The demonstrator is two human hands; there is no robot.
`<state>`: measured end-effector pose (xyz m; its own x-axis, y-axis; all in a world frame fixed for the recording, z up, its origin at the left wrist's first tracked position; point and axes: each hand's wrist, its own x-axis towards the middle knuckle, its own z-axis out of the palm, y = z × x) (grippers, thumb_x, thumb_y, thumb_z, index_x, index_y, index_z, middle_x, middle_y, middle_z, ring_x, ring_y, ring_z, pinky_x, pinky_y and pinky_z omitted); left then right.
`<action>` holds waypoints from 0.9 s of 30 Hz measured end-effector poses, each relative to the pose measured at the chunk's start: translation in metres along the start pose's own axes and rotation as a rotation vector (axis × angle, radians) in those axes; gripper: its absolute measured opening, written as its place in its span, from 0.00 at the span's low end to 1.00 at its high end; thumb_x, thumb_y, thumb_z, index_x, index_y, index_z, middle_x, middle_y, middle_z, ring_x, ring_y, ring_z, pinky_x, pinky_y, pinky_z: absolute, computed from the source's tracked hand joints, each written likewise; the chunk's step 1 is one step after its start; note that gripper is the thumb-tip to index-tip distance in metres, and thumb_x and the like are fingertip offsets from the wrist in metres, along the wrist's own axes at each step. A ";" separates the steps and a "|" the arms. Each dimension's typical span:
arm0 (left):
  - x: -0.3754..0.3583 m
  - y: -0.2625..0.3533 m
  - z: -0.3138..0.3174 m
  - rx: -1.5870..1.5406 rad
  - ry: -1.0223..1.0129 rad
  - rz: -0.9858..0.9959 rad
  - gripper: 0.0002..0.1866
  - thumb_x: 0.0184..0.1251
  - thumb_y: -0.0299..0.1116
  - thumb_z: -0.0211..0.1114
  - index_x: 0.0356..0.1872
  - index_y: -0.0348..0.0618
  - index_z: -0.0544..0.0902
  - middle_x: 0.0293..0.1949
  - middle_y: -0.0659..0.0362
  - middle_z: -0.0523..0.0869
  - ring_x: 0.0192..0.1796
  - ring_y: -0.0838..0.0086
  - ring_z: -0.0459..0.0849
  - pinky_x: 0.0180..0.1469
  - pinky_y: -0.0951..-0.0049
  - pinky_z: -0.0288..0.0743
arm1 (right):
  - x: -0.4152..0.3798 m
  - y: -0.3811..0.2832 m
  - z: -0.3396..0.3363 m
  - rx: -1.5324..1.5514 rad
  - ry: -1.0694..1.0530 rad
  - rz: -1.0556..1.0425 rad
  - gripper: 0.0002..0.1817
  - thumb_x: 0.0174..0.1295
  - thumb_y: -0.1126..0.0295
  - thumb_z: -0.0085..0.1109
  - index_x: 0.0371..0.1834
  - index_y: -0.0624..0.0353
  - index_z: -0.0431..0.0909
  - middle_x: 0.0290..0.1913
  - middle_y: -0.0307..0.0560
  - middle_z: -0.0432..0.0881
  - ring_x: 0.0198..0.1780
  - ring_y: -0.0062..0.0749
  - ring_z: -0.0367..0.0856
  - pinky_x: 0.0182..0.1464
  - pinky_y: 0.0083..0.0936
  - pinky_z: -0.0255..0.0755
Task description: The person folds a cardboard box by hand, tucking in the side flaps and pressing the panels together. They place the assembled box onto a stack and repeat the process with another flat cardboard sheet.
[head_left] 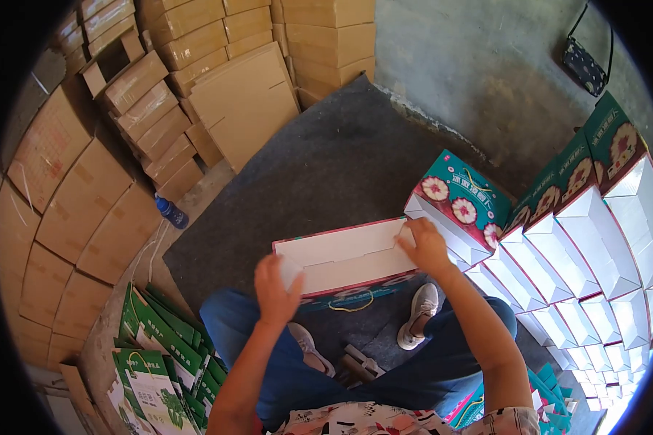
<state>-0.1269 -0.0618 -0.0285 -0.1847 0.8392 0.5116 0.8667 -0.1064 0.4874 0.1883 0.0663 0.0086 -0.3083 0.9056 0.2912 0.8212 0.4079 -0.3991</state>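
A printed cardboard gift box (348, 255) sits between my knees, its white inside facing up and a yellow cord handle on the near side. My left hand (276, 290) grips its left end, thumb by the white end flap. At the opposite end, my right hand (424, 248) has its fingers over the rim and part of the end wall. The undersides of both hands are hidden. Just right of my right hand stands a finished-looking box (463, 196) in green and red with fruit pictures.
Stacked white-ended gift boxes (551, 283) fill the right side. Brown cartons (83, 210) pile up at left and back. Flat green printed cardboard (159, 355) lies at lower left, near a blue bottle (171, 211). A dark mat (326, 167) covers the floor; a bag (585, 65) hangs on the wall.
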 end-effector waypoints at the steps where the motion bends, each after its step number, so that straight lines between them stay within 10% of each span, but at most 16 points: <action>1: 0.003 -0.019 0.008 -0.095 -0.005 -0.186 0.35 0.57 0.55 0.63 0.55 0.34 0.73 0.56 0.44 0.73 0.58 0.55 0.72 0.58 0.56 0.65 | 0.001 0.015 0.008 0.034 -0.010 0.101 0.28 0.59 0.47 0.56 0.51 0.62 0.77 0.47 0.56 0.78 0.51 0.49 0.77 0.54 0.37 0.70; 3: 0.010 -0.060 0.029 -0.284 -0.006 -0.558 0.38 0.62 0.63 0.55 0.57 0.35 0.73 0.59 0.46 0.73 0.58 0.56 0.73 0.57 0.56 0.67 | 0.007 0.047 0.031 0.104 -0.029 0.294 0.31 0.63 0.43 0.48 0.51 0.62 0.77 0.46 0.58 0.79 0.51 0.46 0.78 0.53 0.35 0.70; 6: 0.029 -0.063 0.008 -0.791 -0.547 -1.084 0.47 0.61 0.74 0.39 0.62 0.38 0.70 0.62 0.47 0.72 0.61 0.56 0.72 0.57 0.54 0.68 | 0.012 0.060 0.045 0.806 -0.257 0.602 0.37 0.65 0.37 0.39 0.55 0.63 0.75 0.48 0.55 0.80 0.50 0.38 0.78 0.54 0.32 0.69; 10: 0.012 -0.081 0.033 -1.007 -0.660 -1.235 0.51 0.53 0.81 0.33 0.66 0.51 0.68 0.63 0.49 0.72 0.64 0.57 0.71 0.60 0.48 0.66 | 0.004 0.063 0.041 0.926 -0.321 0.810 0.45 0.60 0.29 0.35 0.55 0.62 0.75 0.47 0.51 0.81 0.48 0.36 0.79 0.51 0.34 0.71; 23: 0.006 -0.094 0.032 -1.169 -0.747 -1.083 0.42 0.62 0.71 0.43 0.62 0.44 0.71 0.58 0.51 0.78 0.57 0.60 0.78 0.57 0.55 0.74 | -0.003 0.045 0.038 0.948 -0.521 0.984 0.29 0.63 0.39 0.44 0.56 0.47 0.74 0.48 0.43 0.80 0.46 0.37 0.79 0.50 0.39 0.73; 27: 0.014 -0.078 -0.004 -1.558 -0.399 -1.010 0.44 0.63 0.72 0.39 0.62 0.40 0.70 0.60 0.50 0.75 0.61 0.61 0.74 0.62 0.60 0.69 | 0.009 0.037 0.019 1.368 -0.445 0.618 0.24 0.66 0.52 0.48 0.58 0.56 0.71 0.53 0.46 0.78 0.55 0.37 0.76 0.59 0.31 0.68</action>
<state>-0.1991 -0.0443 -0.0567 0.0156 0.9196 -0.3926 -0.6553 0.3060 0.6906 0.2064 0.0916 -0.0202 -0.4157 0.8258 -0.3812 -0.0983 -0.4575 -0.8838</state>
